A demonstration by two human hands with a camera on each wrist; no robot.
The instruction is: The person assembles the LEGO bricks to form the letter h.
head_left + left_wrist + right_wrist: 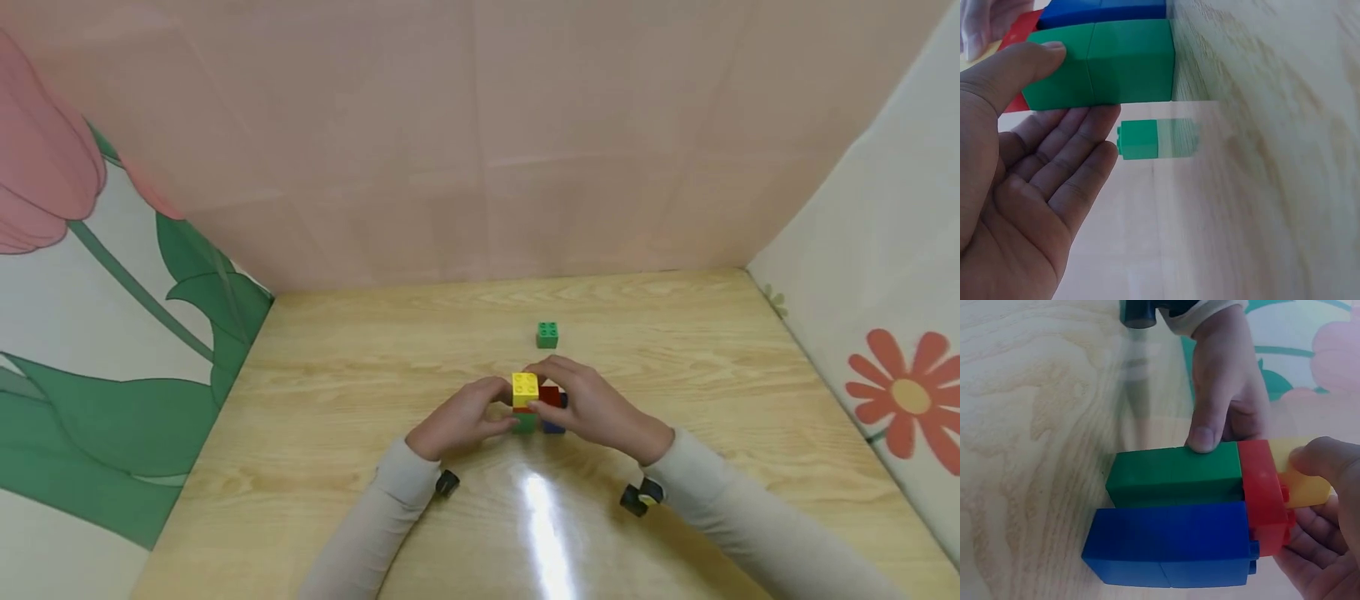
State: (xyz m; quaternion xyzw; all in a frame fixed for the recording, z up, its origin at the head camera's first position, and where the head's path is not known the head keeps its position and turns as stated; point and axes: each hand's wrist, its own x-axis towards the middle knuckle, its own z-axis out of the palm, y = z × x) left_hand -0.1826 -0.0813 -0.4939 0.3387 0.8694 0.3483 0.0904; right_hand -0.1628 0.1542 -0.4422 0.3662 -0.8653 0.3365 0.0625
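A small structure of toy building bricks stands on the table. A green stack (pixel 1100 65) of two bricks is beside a blue stack (pixel 1166 537), also two bricks high. Across their tops sits a red brick (pixel 1265 497), with some blue studs left uncovered. A yellow brick (pixel 525 388) is on the red one, at the green end. My left hand (pixel 467 417) holds the green stack, thumb on the near face and fingers at the far side. With thumb and fingers, my right hand (pixel 600 408) pinches the yellow brick. Its far fingers are partly hidden behind the bricks.
A loose green brick (pixel 547 335) stands behind the structure on the wooden table (pixel 360 358). A pink backdrop (pixel 480 150) closes the rear, with flower-printed panels at left and right. Wrist cameras (pixel 639 497) hang below the sleeves.
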